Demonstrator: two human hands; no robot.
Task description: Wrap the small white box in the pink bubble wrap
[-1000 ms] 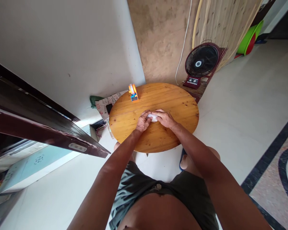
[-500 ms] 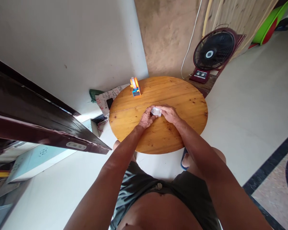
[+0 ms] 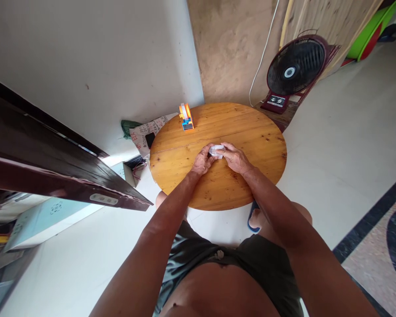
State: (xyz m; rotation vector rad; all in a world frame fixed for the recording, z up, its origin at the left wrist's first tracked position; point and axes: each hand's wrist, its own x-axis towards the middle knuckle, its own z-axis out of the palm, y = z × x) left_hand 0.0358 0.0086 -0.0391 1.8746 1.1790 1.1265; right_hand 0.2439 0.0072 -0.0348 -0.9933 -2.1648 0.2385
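Between my two hands is a small, whitish, see-through packet [image 3: 217, 151], held low over the middle of the round wooden table [image 3: 214, 189]. Whether it is a bag or a small box I cannot tell. My left hand [image 3: 203, 160] is closed on its left side, thumb toward me. On the right side, the fingers and thumb of my right hand [image 3: 235, 158] pinch it. Farther back on the tabletop stands an orange and blue tape dispenser [image 3: 186, 118] with a roll of tape in it.
A dark red fan [image 3: 293, 70] stands beyond the table at the right. The dark edge of a door [image 3: 119, 185] juts in from the left. A printed sack [image 3: 143, 134] with a black phone-like object [image 3: 149, 140] lies by the table's left edge. Walls rise behind.
My right hand has shifted its fingers on the packet, and they now bend over its right side. My left hand keeps its hold. The view has shifted slightly.
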